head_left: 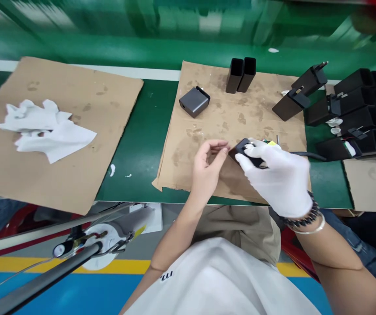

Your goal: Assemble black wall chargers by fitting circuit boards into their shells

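My right hand [273, 175], in a white glove, is closed on a black plastic casing part [240, 148], held just above the cardboard sheet [181, 168]. Fingers cover much of this part. Small electronic parts with a yellow patch [272, 143] show behind the glove, and a black cable [309, 154] runs off to the right. My bare left hand [209, 164] is beside the casing part's left end, fingers loosely curled and thumb apart from them. Its fingertips are close to the casing; whether they touch it I cannot tell.
A dark power adapter [194, 101] lies on the cardboard behind my left hand. Two hollow black cases [235, 76] stand at the back. More adapters [289, 105] and rows of cases [361, 103] are at right. White cloths [48, 129] lie on the left cardboard [109, 92].
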`<state>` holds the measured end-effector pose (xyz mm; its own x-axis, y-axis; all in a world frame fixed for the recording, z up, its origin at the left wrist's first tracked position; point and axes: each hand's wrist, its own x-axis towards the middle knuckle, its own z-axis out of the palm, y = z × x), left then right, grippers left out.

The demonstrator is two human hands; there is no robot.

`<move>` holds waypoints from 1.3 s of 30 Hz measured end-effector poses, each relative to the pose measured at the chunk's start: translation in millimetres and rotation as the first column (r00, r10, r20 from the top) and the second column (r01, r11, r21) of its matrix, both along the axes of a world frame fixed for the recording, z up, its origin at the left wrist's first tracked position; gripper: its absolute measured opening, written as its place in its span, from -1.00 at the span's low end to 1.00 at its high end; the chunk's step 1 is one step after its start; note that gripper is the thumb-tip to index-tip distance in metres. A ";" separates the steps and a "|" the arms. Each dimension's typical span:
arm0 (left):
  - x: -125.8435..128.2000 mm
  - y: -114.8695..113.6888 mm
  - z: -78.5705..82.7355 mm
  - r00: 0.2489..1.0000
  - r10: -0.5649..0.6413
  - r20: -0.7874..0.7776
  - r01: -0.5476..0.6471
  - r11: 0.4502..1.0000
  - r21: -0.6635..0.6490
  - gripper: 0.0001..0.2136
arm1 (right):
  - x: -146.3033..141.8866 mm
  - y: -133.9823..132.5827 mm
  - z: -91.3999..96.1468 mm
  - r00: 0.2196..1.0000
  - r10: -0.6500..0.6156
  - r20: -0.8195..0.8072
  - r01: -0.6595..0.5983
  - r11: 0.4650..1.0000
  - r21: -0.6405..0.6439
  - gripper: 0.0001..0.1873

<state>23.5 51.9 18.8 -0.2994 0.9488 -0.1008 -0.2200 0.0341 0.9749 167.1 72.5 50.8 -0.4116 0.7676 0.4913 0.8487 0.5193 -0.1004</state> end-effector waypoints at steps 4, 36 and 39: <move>-8.0 -9.3 2.4 0.974 0.204 -0.101 -0.194 0.976 0.102 -0.96 | 0.8 -4.4 -2.3 1.000 -0.016 -0.009 0.014 0.993 -0.119 -0.81; -24.3 -24.3 -10.9 0.975 0.174 -0.138 -0.174 0.985 0.013 -0.89 | 20.2 13.3 27.0 0.229 -0.459 -0.859 -0.775 0.449 -0.446 -0.62; -24.8 -24.5 -10.0 0.976 0.173 -0.129 -0.174 0.985 0.002 -0.89 | 19.9 11.4 33.2 0.252 -0.464 -0.849 -0.732 0.483 -0.481 -0.63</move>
